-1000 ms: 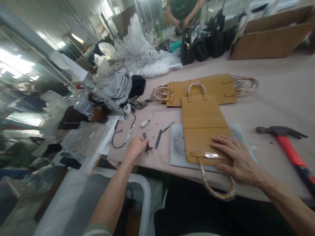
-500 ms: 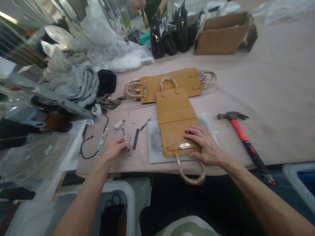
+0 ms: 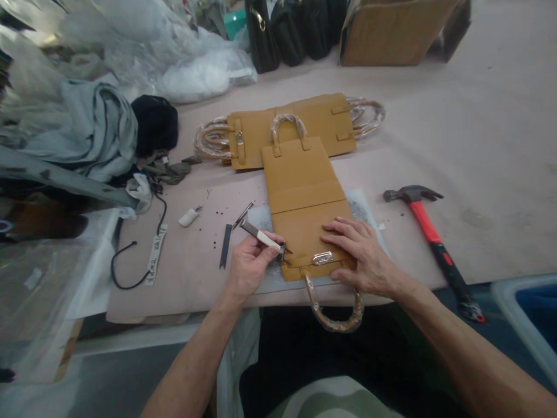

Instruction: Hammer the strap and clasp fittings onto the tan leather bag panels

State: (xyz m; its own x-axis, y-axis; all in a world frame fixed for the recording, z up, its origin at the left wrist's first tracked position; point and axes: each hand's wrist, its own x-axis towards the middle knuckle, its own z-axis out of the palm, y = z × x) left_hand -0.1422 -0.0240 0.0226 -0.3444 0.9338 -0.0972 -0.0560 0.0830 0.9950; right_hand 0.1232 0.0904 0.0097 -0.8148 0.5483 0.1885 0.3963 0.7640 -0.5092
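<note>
My left hand is closed around a slim metal punch with a pale middle. Its dark lower end is at the left end of the strap on a tan leather bag panel; whether it touches the leather I cannot tell. My right hand lies flat with fingers spread on the panel, just right of a silver clasp. Under the panel is a pale speckled slab. One plastic-wrapped handle hangs over the table's front edge; another points away from me.
A claw hammer with a red and black grip lies at right. To the left are a dark strip, a thin metal rod, a white-handled tool and a black cord. More tan panels, black bags and a cardboard box stand behind.
My left hand has lifted the punch from the table at left and brought it right, to the panel's left edge. My right hand stays on the panel. The view has tilted down.
</note>
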